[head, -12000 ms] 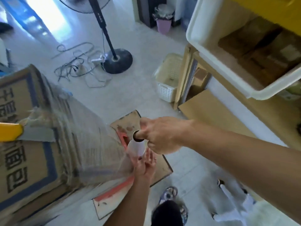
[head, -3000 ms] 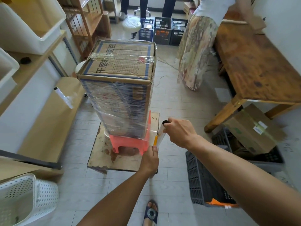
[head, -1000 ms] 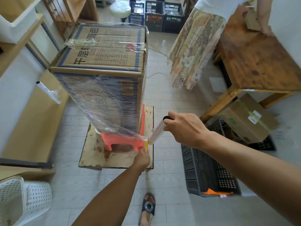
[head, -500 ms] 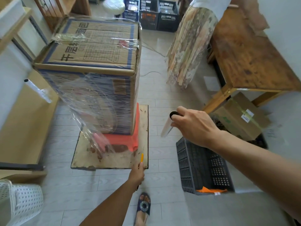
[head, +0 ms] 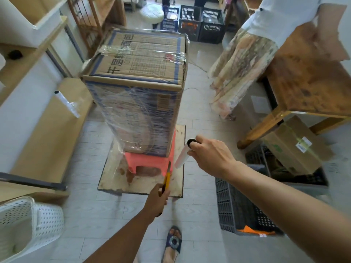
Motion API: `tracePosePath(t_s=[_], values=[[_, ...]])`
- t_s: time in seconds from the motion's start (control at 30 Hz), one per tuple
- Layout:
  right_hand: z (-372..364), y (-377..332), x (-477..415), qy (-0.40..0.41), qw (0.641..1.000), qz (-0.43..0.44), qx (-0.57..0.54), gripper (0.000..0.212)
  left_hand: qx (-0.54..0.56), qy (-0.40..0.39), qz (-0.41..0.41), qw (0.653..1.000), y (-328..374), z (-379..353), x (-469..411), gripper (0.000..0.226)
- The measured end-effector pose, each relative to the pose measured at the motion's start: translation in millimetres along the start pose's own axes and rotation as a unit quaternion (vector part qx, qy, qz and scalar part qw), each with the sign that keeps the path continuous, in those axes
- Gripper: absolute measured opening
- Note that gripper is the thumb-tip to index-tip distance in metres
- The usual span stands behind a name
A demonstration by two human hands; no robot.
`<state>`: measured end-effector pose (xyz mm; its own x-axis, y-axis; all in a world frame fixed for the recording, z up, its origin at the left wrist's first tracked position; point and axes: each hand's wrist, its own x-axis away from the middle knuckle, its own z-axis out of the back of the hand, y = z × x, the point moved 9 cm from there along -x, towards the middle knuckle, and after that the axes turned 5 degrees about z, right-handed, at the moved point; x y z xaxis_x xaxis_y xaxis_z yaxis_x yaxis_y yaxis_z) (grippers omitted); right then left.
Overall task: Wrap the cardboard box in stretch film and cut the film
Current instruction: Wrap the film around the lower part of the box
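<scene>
The cardboard box [head: 136, 59] stands upright on a red stool [head: 150, 162] over a wooden board [head: 178, 185], its sides banded in stretch film [head: 136, 120]. The right hand [head: 210, 156] is curled around the film roll [head: 181, 157], and the left hand [head: 154, 201] grips a yellow knife [head: 167, 180], blade pointing up. No film shows between roll and box, so the cut looks done. Next, the loose tail near the lower left corner probably needs smoothing down, with the blade kept clear.
</scene>
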<state>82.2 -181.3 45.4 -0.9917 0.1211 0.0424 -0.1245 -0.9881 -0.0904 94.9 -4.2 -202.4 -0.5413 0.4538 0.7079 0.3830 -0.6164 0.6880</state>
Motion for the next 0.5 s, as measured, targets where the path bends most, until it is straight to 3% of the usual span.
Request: tracePosePath(t_s=[0.5], values=[[-142.2,-28.2,-22.7,-0.162,0.976,-0.142,-0.043,0.010,-0.159,0.013,0.008,0.987,-47.1,112.2,-14.9,0.039]])
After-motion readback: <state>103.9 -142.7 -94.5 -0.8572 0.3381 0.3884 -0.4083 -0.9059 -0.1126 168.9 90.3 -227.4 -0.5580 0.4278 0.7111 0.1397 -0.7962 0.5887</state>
